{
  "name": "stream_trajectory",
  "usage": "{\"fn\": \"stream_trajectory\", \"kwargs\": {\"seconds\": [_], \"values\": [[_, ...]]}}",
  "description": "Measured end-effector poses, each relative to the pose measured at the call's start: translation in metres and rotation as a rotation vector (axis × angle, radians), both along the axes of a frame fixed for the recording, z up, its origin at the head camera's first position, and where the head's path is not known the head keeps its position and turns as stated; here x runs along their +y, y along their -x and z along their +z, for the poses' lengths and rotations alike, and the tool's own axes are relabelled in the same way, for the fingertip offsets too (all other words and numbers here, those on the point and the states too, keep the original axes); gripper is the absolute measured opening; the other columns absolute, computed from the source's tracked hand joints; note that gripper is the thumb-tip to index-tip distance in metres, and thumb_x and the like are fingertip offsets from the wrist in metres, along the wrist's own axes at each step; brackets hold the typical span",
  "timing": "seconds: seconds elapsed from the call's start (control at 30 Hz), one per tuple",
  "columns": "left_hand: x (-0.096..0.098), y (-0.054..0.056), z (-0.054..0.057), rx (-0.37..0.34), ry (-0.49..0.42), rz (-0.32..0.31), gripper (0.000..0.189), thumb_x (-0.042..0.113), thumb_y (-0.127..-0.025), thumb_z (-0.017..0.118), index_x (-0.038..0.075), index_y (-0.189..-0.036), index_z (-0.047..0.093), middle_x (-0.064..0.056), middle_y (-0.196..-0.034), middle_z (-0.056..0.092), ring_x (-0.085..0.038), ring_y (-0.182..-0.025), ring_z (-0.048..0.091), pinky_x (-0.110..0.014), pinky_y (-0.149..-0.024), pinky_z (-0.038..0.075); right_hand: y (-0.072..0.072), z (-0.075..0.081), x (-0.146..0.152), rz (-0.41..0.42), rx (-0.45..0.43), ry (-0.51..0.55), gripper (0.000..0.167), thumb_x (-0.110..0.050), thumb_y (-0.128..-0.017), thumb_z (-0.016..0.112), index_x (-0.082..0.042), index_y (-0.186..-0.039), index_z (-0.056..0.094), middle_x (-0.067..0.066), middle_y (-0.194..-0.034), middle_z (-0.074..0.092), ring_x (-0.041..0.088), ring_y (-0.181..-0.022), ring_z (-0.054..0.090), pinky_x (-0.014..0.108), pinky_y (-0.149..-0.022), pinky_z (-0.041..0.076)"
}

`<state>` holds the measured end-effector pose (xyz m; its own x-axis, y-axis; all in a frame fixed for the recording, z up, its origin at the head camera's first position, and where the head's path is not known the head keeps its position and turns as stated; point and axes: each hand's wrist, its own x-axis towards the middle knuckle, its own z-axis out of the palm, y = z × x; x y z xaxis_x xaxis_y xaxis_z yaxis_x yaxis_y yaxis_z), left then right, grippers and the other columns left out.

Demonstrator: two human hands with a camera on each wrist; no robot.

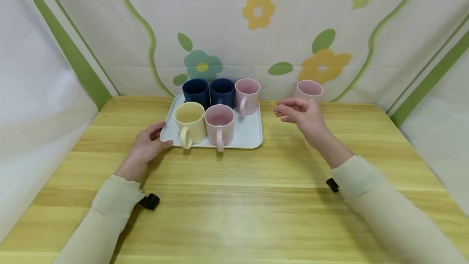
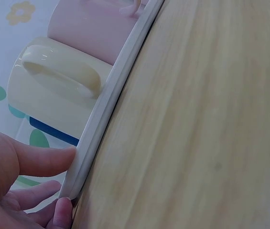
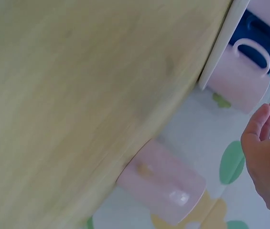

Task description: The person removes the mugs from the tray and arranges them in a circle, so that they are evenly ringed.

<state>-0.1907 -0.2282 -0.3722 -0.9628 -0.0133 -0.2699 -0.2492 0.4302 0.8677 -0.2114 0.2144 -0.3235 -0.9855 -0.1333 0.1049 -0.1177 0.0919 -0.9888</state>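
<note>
A white tray (image 1: 249, 135) holds two navy mugs (image 1: 196, 89), a cream mug (image 1: 194, 125) and two pink mugs (image 1: 221, 127). My left hand (image 1: 144, 146) grips the tray's near left corner; in the left wrist view the thumb (image 2: 48, 161) presses the rim and the fingers bend round the corner. Between the tray and another pink mug (image 1: 307, 89), my right hand (image 1: 302, 115) hovers with loosely bent fingers and nothing in them. That mug stands on the table to the right, partly hidden by the hand. The right wrist view shows the same mug (image 3: 163, 183) apart from the hand.
Tray and mugs stand on a wooden table (image 1: 234, 203), near its back edge. A white cloth (image 1: 227, 23) with printed flowers hangs right behind them. White cloth also flanks the table on the left (image 1: 36, 93) and right. Black straps show at both wrists.
</note>
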Motion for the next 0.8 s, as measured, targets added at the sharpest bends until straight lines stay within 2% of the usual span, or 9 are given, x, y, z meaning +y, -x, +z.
{"fn": "stream_trajectory", "kwargs": {"seconds": [0.27, 0.37, 0.8], "values": [[-0.002, 0.000, -0.001, 0.005, -0.003, -0.009, 0.083, 0.009, -0.101, 0.070, 0.010, -0.170, 0.023, -0.024, -0.170, 0.034, -0.038, -0.149, 0.036, -0.049, -0.121, 0.036, -0.005, -0.006, -0.033, 0.079, -0.037, -0.041, 0.034, -0.013, -0.103, 0.069, 0.009, -0.129, 0.066, -0.005, -0.103, 0.080, 0.013, -0.096, 0.077, 0.033, -0.092, 0.063], [-0.002, 0.000, -0.001, 0.009, -0.001, -0.012, 0.082, 0.009, -0.102, 0.069, 0.009, -0.170, 0.024, -0.024, -0.169, 0.035, -0.037, -0.149, 0.037, -0.047, -0.119, 0.038, -0.009, -0.006, -0.043, 0.110, -0.061, -0.035, 0.036, -0.012, -0.104, 0.068, 0.009, -0.133, 0.064, -0.005, -0.103, 0.080, 0.013, -0.096, 0.077, 0.033, -0.092, 0.063], [-0.003, 0.000, -0.001, 0.003, 0.008, -0.020, 0.082, 0.010, -0.102, 0.069, 0.010, -0.170, 0.024, -0.024, -0.170, 0.033, -0.038, -0.150, 0.036, -0.050, -0.121, 0.036, -0.017, -0.010, -0.073, 0.230, -0.115, -0.032, 0.035, -0.010, -0.102, 0.069, 0.008, -0.133, 0.065, 0.009, -0.118, 0.081, 0.014, -0.101, 0.077, 0.032, -0.092, 0.063]]}}
